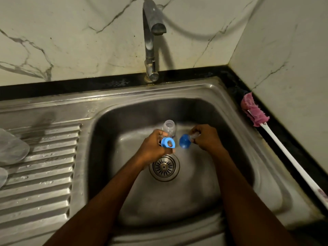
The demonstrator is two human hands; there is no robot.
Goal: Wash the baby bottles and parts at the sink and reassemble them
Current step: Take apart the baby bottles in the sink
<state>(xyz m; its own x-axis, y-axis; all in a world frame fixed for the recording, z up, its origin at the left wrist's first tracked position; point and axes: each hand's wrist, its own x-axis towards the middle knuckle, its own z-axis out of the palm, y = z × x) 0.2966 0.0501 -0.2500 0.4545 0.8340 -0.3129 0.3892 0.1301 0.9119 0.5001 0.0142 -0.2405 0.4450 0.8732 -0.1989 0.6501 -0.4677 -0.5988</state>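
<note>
Two bare hands hold baby bottle parts over the basin of a stainless steel sink (124,110).

The left hand (152,147) grips a clear plastic baby bottle (169,127), which sticks out beyond the fingers w/ its open mouth toward the chrome tap (150,41). The same hand holds a light blue plastic screw ring (166,143), just below the bottle. The right hand (207,139) pinches a small clear piece (194,136), too blurred to identify, w/ a dark blue rounded cap (184,141) at its fingertips. Ring & cap are near each other, not touching, both above the round metal drain strainer (164,166). A white-handled brush w/ pink sponge head (255,110) lies on the right counter edge, well apart.
</note>
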